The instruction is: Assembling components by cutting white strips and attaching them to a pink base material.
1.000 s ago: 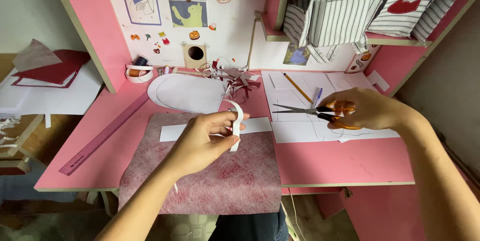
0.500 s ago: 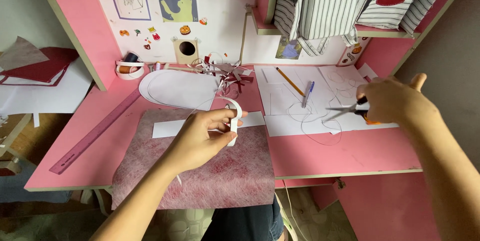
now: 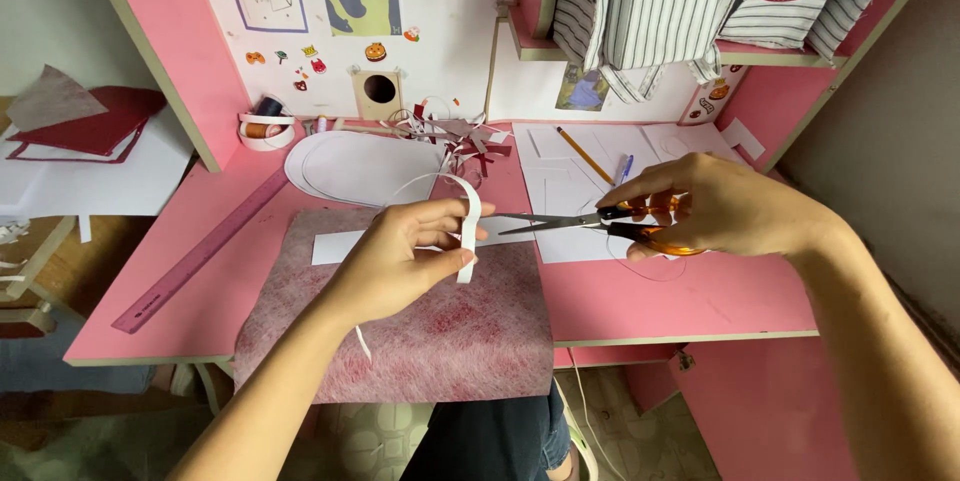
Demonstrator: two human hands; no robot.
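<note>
— What do the hands hold at the pink counter (image 3: 640, 306)?

— The left hand (image 3: 405, 251) is pinched shut on a white paper strip (image 3: 468, 226) looped above the pink felt sheet (image 3: 440, 331). The right hand (image 3: 715, 206) is clamped through orange-handled scissors (image 3: 590, 223), blades pointing at the strip, apparently just short of it.

— How far along is the cutting?

— Judging by the paper scraps (image 3: 465, 141) near the back and a white oval cutout (image 3: 360, 166), some is done; this strip looks uncut. A purple ruler (image 3: 200, 251) lies left.
</note>
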